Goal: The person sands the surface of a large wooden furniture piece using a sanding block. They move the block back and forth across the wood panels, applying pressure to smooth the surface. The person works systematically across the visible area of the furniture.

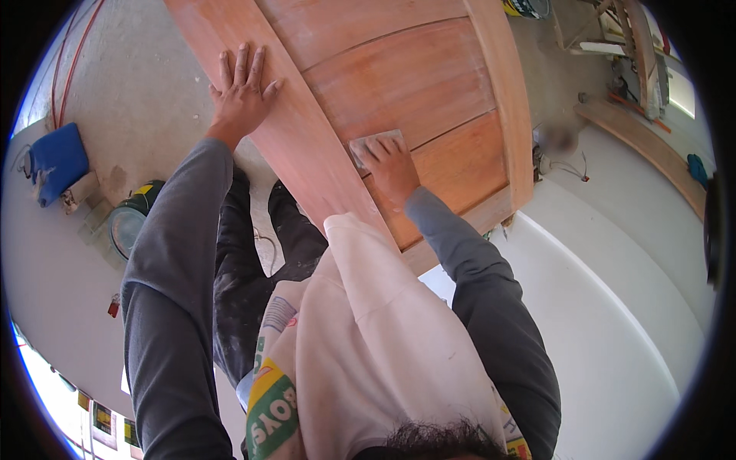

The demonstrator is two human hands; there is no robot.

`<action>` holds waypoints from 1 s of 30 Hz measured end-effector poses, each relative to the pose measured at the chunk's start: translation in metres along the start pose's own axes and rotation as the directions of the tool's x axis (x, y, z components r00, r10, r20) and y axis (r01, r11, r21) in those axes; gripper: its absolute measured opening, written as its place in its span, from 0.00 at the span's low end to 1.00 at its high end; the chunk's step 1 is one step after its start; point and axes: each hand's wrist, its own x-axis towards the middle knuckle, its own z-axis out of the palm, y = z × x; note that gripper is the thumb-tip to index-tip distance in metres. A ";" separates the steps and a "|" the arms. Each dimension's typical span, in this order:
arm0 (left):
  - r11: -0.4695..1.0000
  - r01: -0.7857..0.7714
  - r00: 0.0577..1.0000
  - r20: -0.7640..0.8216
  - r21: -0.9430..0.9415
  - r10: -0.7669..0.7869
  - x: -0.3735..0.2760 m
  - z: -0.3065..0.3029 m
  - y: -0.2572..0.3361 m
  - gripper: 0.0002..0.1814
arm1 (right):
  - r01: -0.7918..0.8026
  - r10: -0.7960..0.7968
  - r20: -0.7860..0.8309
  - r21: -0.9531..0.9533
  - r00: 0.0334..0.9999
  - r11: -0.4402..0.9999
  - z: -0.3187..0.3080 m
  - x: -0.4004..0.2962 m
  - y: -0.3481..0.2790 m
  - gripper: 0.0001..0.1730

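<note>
A large wooden panel door (402, 75), orange-brown with dusty pale patches, lies before me. My left hand (244, 95) rests flat on the wide side board of its frame, fingers spread, holding nothing. My right hand (392, 167) presses a folded sheet of greyish sandpaper (376, 141) against the door, where the inner panels meet that side board. Dark grooves run between the panels. What supports the door is mostly hidden beneath it.
At the left stand a lidded bucket (126, 227) and a blue container (57, 158) on the floor. A red hose (73, 69) runs at upper left. Another bucket (532, 7) stands beyond the door. A long curved-looking board (644, 141) and wooden framework lie at right.
</note>
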 end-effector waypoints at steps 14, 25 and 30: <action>1.000 -0.007 0.999 0.034 0.006 0.007 0.000 -0.002 -0.003 0.41 | 0.038 -0.035 0.046 -0.058 0.998 0.998 0.023 0.082 0.000 0.31; 0.999 0.005 0.998 0.056 0.038 -0.007 0.004 -0.004 0.003 0.41 | -0.006 0.005 -0.077 -0.011 0.997 1.000 0.019 0.136 0.006 0.33; 1.000 0.029 0.996 0.087 0.006 -0.030 -0.001 -0.006 -0.001 0.43 | -0.041 0.062 0.388 -0.063 0.920 0.997 0.030 -0.024 -0.011 0.35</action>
